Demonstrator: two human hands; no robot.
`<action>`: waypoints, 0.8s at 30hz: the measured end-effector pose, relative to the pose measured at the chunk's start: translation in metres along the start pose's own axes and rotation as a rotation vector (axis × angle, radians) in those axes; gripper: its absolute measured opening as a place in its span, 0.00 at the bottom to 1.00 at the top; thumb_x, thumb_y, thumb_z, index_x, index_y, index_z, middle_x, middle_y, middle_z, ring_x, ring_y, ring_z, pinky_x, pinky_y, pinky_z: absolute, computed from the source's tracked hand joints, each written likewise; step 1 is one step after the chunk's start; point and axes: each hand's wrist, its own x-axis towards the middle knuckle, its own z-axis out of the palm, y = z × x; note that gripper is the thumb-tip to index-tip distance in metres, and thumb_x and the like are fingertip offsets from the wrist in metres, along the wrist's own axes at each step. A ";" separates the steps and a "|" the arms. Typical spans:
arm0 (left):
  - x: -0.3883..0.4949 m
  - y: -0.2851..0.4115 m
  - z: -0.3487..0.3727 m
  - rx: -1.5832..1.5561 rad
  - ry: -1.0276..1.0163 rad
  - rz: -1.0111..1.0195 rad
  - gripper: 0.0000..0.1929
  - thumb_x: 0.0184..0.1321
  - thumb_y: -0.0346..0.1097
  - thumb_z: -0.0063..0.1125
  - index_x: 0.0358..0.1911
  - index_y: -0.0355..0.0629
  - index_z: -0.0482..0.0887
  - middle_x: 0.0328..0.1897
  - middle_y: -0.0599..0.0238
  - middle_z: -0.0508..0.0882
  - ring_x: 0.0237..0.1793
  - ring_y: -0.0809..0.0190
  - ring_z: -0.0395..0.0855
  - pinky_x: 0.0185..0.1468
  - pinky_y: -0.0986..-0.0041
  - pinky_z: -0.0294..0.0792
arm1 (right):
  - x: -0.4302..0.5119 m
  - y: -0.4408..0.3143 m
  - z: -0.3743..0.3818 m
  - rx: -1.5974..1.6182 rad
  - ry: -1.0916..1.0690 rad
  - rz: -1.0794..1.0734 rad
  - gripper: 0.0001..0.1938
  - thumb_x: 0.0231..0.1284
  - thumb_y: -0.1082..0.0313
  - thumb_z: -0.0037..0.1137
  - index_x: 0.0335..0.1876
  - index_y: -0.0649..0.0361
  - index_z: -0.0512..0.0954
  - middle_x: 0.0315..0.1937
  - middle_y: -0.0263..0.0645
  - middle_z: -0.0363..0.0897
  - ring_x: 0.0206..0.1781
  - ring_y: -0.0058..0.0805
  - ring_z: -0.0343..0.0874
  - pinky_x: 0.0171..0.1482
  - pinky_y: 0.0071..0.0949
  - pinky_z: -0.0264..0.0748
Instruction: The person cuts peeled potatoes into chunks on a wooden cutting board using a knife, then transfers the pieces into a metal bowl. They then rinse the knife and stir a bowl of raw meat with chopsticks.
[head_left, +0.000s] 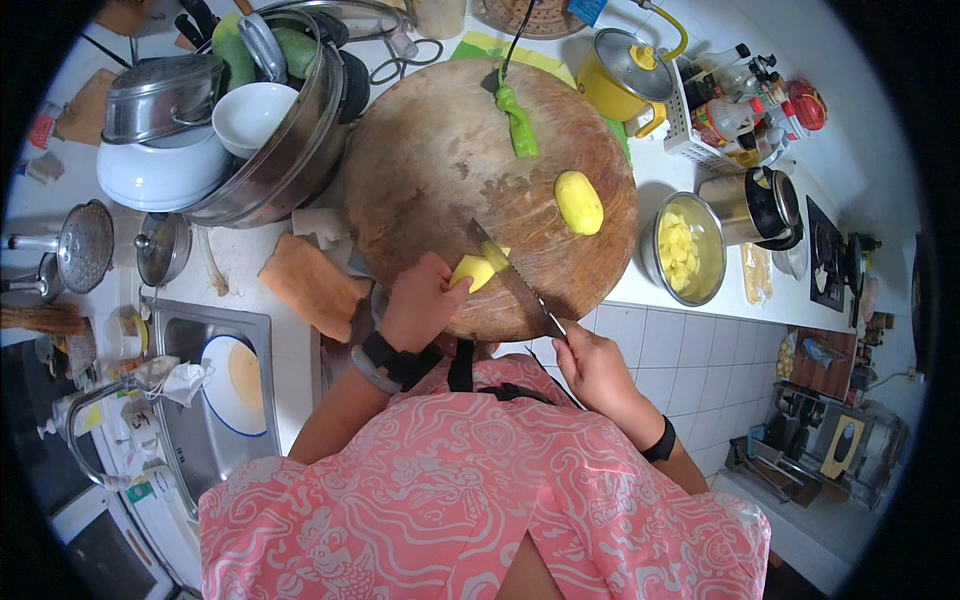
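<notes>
My left hand (425, 301) holds a peeled potato piece (472, 271) near the front edge of a round wooden chopping board (435, 142). My right hand (592, 364) grips the handle of a knife (523, 286), whose blade lies at the potato's right side. Slices (495, 255) show against the blade; whether they are fully cut off, I cannot tell. A whole peeled potato (579, 202) rests on the board's right half. Farther back lies a green pepper (517, 124). Right of the board, a metal bowl (718, 259) contains potato chunks (677, 255).
A steel pot (315, 154) stacked with bowls and green vegetables stands left of the board. A sink (271, 375) is at the lower left, beside an orange cloth (315, 285). A yellow pot (611, 94) and a white bottle basket (694, 146) stand at the back right.
</notes>
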 end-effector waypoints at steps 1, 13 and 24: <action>0.000 0.001 0.001 -0.007 -0.001 0.000 0.16 0.57 0.43 0.65 0.31 0.38 0.75 0.20 0.51 0.82 0.23 0.48 0.83 0.31 0.60 0.72 | -0.002 -0.001 0.000 0.001 -0.006 -0.010 0.14 0.65 0.68 0.53 0.52 0.64 0.73 0.35 0.55 0.81 0.33 0.56 0.80 0.35 0.48 0.78; 0.002 0.009 -0.001 -0.022 -0.072 -0.047 0.15 0.57 0.41 0.64 0.29 0.38 0.74 0.15 0.55 0.80 0.20 0.51 0.84 0.27 0.62 0.71 | 0.000 -0.005 0.006 -0.017 -0.045 0.020 0.12 0.65 0.68 0.52 0.50 0.64 0.72 0.29 0.55 0.79 0.30 0.56 0.80 0.33 0.49 0.77; 0.019 -0.011 -0.022 -0.086 0.001 0.005 0.11 0.58 0.35 0.64 0.39 0.37 0.80 0.25 0.54 0.84 0.23 0.59 0.85 0.28 0.68 0.73 | 0.016 0.004 0.008 -0.026 0.032 -0.012 0.10 0.65 0.68 0.52 0.48 0.62 0.73 0.29 0.54 0.79 0.31 0.57 0.79 0.33 0.49 0.76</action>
